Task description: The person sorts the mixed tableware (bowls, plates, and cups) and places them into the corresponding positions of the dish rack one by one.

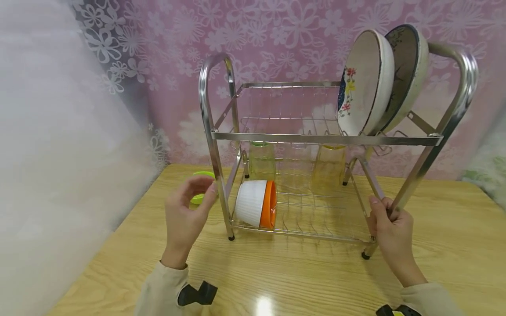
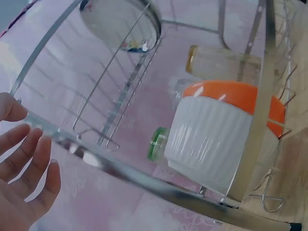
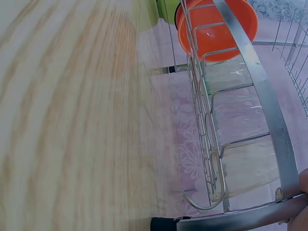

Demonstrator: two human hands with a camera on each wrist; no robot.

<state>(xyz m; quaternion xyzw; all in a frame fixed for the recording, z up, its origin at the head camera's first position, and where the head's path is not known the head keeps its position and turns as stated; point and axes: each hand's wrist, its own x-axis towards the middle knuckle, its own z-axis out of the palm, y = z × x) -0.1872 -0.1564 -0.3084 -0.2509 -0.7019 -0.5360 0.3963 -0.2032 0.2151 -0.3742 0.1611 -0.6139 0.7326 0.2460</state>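
A two-tier metal dish rack [image 1: 316, 140] stands on the table. My right hand [image 1: 393, 232] grips its right front leg low down. Beside the left front post is my left hand [image 1: 186, 219], thumb and fingers loosely curved with nothing between them; in the left wrist view its fingers [image 2: 24, 149] are spread near the frame. Two bowls, a floral one [image 1: 365, 83] and a darker-lined one [image 1: 420, 74], lean on the top right. A ribbed white bowl [image 1: 250, 202] with an orange inside lies sideways on the lower left. Behind it stand green [image 1: 262, 162], clear [image 1: 296, 164] and yellow [image 1: 330, 162] glasses.
A lime-green round item [image 1: 203, 174] sits on the wooden table [image 1: 308, 281] behind my left hand, partly hidden. Pink flowered cloth [image 1: 276, 44] hangs behind the rack, and pale sheeting [image 1: 71, 131] rises at the left.
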